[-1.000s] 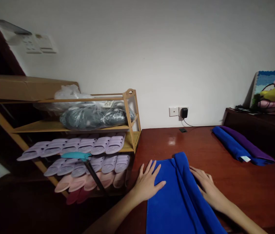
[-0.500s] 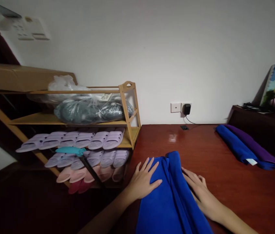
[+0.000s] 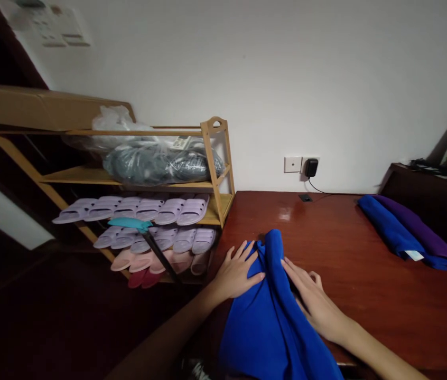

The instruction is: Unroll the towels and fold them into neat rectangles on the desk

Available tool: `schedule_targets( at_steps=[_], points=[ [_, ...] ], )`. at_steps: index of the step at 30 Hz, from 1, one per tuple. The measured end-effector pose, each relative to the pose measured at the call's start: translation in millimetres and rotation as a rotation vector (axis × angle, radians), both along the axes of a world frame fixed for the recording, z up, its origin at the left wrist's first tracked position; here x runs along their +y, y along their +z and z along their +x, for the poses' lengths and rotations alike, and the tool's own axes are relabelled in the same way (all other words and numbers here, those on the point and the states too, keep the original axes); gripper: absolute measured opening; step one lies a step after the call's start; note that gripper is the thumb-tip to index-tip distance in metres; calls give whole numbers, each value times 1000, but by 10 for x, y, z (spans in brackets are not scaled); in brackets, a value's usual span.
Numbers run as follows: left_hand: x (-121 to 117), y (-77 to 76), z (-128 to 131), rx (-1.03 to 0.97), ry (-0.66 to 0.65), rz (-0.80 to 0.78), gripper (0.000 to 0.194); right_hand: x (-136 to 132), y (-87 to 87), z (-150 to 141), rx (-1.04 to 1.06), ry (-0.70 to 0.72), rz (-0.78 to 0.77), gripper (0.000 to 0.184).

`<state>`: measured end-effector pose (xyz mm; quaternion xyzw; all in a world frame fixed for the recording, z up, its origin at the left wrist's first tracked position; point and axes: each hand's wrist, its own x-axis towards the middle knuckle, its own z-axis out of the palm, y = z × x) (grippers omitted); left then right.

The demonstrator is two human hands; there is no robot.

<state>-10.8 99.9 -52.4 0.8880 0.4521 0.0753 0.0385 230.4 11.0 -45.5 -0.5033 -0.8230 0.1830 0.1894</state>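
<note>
A blue towel (image 3: 253, 330) lies lengthwise on the reddish-brown tabletop (image 3: 350, 287), its right side gathered into a thick, roll-like fold. My left hand (image 3: 237, 274) rests flat on the towel's left part, fingers spread. Along the right side of the fold, my right hand (image 3: 314, 298) presses with its fingers stretched out. The towel's near end hangs past the table's front edge and leaves the frame at the bottom. To the right lie a rolled blue towel (image 3: 390, 227) with a white label and a purple towel (image 3: 421, 232), side by side.
A wooden shoe rack (image 3: 219, 182) stands left of the table, holding rows of slippers (image 3: 168, 211) and a plastic-wrapped bundle (image 3: 160, 163). A turquoise-topped pole (image 3: 130, 224) stands before it. A black plug (image 3: 311, 167) sits in the wall, its cord running behind the table's back edge.
Both hands have stayed on the blue towel. The right-hand fold has shifted slightly left, toward my left hand, and my right hand has followed it. The view has tilted a little.
</note>
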Motion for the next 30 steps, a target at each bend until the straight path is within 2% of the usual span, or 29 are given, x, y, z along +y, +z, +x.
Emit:
schedule_targets(
  at_steps=[4, 7, 14, 18, 24, 27, 30],
  points=[
    [-12, -4, -5, 1, -2, 8, 62, -25, -9, -181, -30, 68, -18, 71],
    [-20, 18, -12, 11, -6, -9, 66, -12, -2, -246, -51, 69, -63, 73],
    [-53, 66, -47, -10, 3, -22, 60, -31, -3, -246, -97, -22, -120, 74],
    [-99, 84, -154, -31, -11, -26, 63, -44, 57, -190, -68, -17, -155, 72],
    [-157, 99, -230, -10, 3, -34, 64, 169, 177, -197, -4, 35, -154, 75],
    [-156, 91, -220, -10, 1, -19, 62, 290, 130, -294, -50, 112, -181, 79],
    [-150, 75, -221, -9, -5, -10, 61, 321, 61, -363, -110, 91, -149, 78]
  ],
)
